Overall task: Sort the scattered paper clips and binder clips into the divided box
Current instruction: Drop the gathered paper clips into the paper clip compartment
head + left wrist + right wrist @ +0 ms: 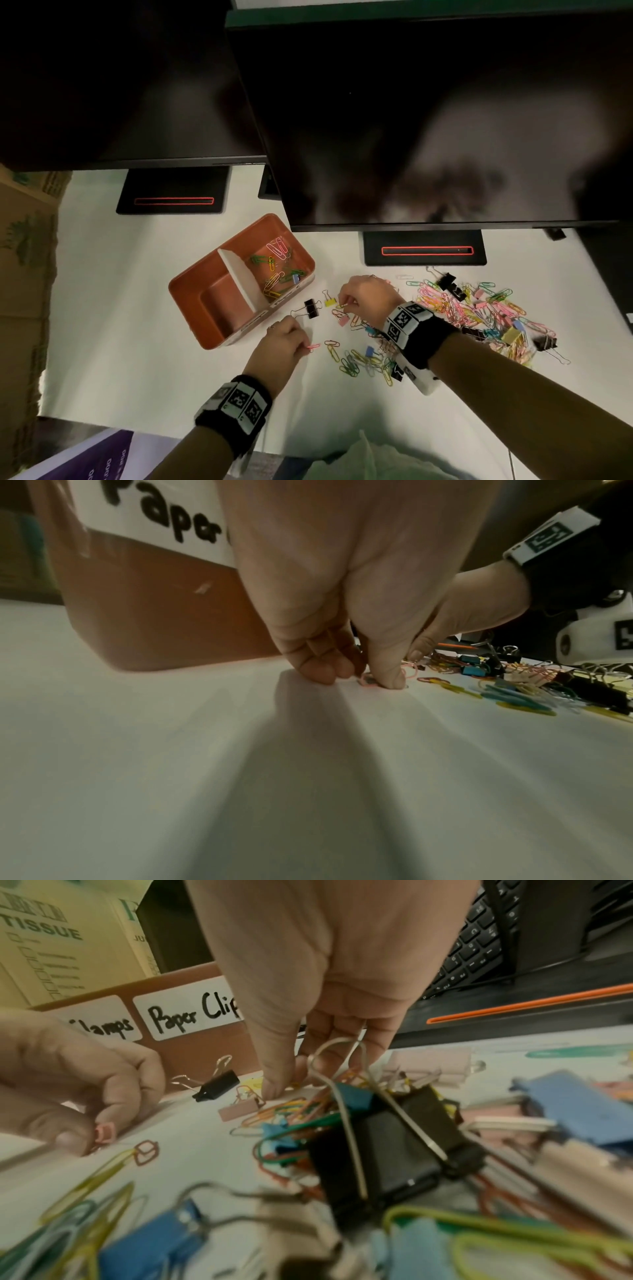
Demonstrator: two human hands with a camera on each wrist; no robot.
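— Closest to the lens, what's that dark block?

— Black binder clip (387, 1153) with its wire handles up, sitting on a tangle of coloured paper clips (298, 1110). Blue and pink binder clips lie around it.

— And the right hand (366, 298)?

— Down on the white desk (137, 342), fingertips (274, 1091) pressed together on a yellow paper clip (339, 306), just beside a yellow binder clip (330, 302) and a pink binder clip (240, 1111).

— Left hand (279, 346)?

— Pinching a pink paper clip (312, 347) between thumb and fingers, right at the desk surface, near the front of the orange box (191, 291).

— What's in the box?

— Its far compartment, past the white divider (239, 277), holds loose paper clips; the near one shows bare floor. Labels on the front read "Paper Clip" (192, 1012) and something ending "lamps" (116, 1024).

— The rest of the clips?

— Most of the pile (479, 315) is spread out at the right, under the monitor (428, 120). One small black binder clip (310, 308) lies apart, between the box and the right hand.
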